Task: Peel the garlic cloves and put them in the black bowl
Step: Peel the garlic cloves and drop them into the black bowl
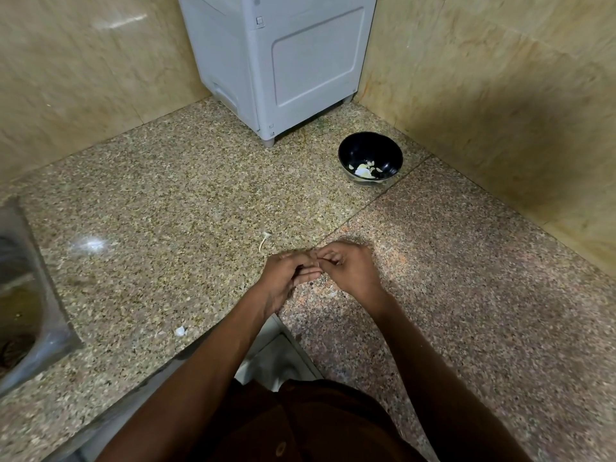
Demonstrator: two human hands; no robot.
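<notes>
Both hands meet over the near middle of the granite counter [166,195], fingertips together. The left hand [283,271] and right hand [350,268] have their fingers curled inward around something small and pale between them, probably a garlic clove [319,261], though it is almost wholly hidden and I cannot tell how it is held. The black bowl [370,157] stands far right, near the corner of the tiled walls, well apart from the hands, with a few peeled cloves [363,170] in its bottom. A thin stem [263,242] lies just beyond the left hand. A scrap of skin [180,331] lies near the counter's front edge to the left. A grey appliance [283,61] stands at the far middle, and a sink [20,295] is at the left edge.
</notes>
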